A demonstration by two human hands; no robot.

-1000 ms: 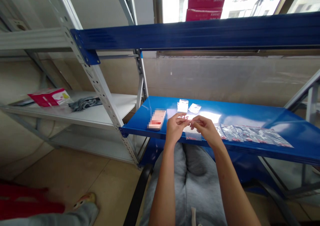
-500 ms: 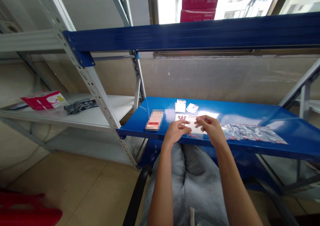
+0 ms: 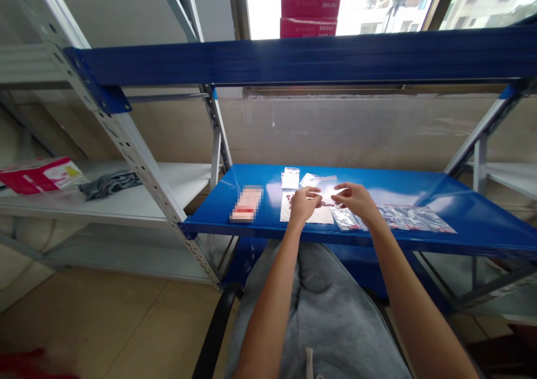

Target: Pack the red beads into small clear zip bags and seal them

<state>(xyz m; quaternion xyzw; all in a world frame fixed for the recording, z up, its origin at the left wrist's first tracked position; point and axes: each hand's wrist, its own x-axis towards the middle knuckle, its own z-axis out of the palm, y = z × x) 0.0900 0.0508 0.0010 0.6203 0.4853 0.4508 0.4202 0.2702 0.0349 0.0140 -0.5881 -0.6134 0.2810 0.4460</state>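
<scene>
Work position: a seated person faces a blue steel shelf (image 3: 482,222), with both forearms extended over a grey garment (image 3: 319,317) on the lap. The left hand (image 3: 304,204) rests at the centre of the shelf, fingers curled downward. The right hand (image 3: 354,199) approaches from the right, fingers extended toward the left hand. Both hands are directly over a cluster of small red pieces (image 3: 290,200), which lie on a white backing sheet (image 3: 304,215); some of the cluster is hidden by the left hand. A clear plastic bag (image 3: 321,180) lies against the top of the sheet, and the fingertips of both hands are at or near its lower edge. Grip state: neither hand shows a firm closure, and whether either hand is holding the bag or a red piece cannot be determined. Adjacent items: a small clear packet (image 3: 290,178) lies behind the sheet, a narrow clear bag (image 3: 346,218) just right of it, a row of flat clear bags with red contents (image 3: 413,218) further right, and a blurred flat packet (image 3: 246,203) to the left. The step in hand appears to be handling the red pieces at the bag; the next move would call for a fine fingertip pinch, since the pieces appear small and loose.
</scene>
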